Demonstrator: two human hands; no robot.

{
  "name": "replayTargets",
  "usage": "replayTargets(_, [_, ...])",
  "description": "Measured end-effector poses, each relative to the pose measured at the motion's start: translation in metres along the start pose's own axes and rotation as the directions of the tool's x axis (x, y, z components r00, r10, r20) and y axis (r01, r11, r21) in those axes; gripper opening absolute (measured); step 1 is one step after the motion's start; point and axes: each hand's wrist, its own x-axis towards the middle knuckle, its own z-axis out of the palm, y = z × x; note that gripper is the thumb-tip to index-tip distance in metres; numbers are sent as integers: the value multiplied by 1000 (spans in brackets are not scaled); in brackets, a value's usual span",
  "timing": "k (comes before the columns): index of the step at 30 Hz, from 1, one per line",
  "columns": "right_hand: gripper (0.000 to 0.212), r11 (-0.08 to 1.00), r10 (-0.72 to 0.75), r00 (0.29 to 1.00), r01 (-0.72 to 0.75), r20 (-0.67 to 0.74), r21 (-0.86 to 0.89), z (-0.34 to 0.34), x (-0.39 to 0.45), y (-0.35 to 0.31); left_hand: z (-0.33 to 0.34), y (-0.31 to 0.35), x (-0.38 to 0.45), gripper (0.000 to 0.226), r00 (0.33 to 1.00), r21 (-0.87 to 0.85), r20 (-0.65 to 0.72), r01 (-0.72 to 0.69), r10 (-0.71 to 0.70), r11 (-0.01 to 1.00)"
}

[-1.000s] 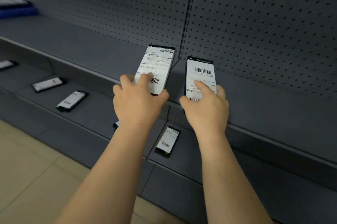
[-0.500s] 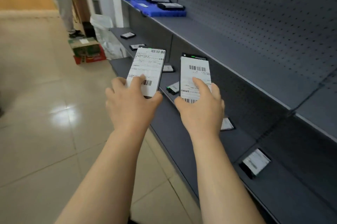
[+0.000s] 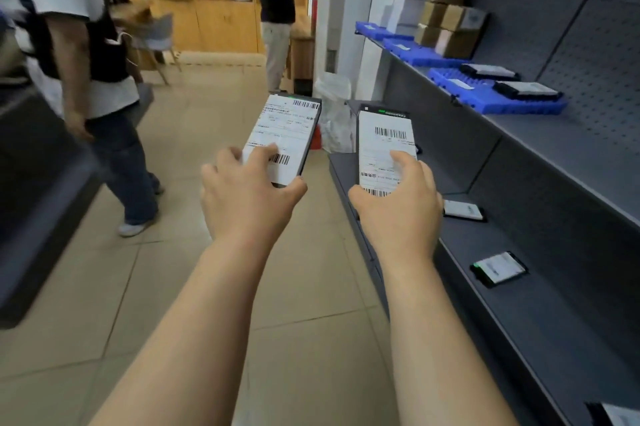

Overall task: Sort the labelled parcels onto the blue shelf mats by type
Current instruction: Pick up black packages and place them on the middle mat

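Observation:
My left hand (image 3: 247, 198) grips a flat black parcel with a white barcode label (image 3: 285, 134), held out over the floor. My right hand (image 3: 398, 207) grips a second flat labelled parcel (image 3: 384, 141) beside the grey shelving. Blue shelf mats (image 3: 498, 98) lie on the upper shelf at the right; two black labelled parcels (image 3: 526, 90) rest on the nearest mat. More blue mats (image 3: 412, 51) lie farther along, next to stacked brown boxes (image 3: 450, 22). Loose labelled parcels (image 3: 498, 268) lie on the lower shelf.
The grey shelving (image 3: 561, 155) runs along the right. A person in a white shirt and jeans (image 3: 86, 79) walks at the left; another person (image 3: 277, 10) stands ahead by wooden shelves. A white plastic bag (image 3: 334, 114) sits on the floor. A dark unit (image 3: 34, 200) stands at left.
My view has swung left along the aisle; the blue mats now appear closer at the right and a person has come into view at left. Both hands keep holding their parcels.

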Motion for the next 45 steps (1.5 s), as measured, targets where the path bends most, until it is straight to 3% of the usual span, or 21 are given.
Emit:
replayTargets(9, [78, 999, -23, 999, 23, 24, 24, 118, 126, -15, 80, -1, 144, 55, 1000, 49, -28, -2, 3, 999])
replayTargets(18, [65, 995, -94, 995, 95, 37, -27, 209, 309, -23, 166, 55, 319, 58, 994, 46, -85, -57, 61, 997])
replayTargets(24, [66, 996, -16, 1000, 15, -8, -93, 249, 396, -4, 234, 88, 407, 56, 992, -44, -51, -121, 119, 992])
replayTargets(29, [66, 981, 94, 986, -115, -139, -157, 279, 471, 19, 306, 124, 481, 58, 959, -119, 58, -270, 278, 955])
replayTargets(36, [66, 927, 233, 900, -320, -369, -196, 289, 557, 37, 381, 196, 569, 59, 839, -235, 188, -467, 511, 853])
replayTargets(45, [70, 749, 383, 683, -624, -621, -224, 222, 589, 98, 454, 330, 539, 61, 530, -482, 273, -647, 803, 591])
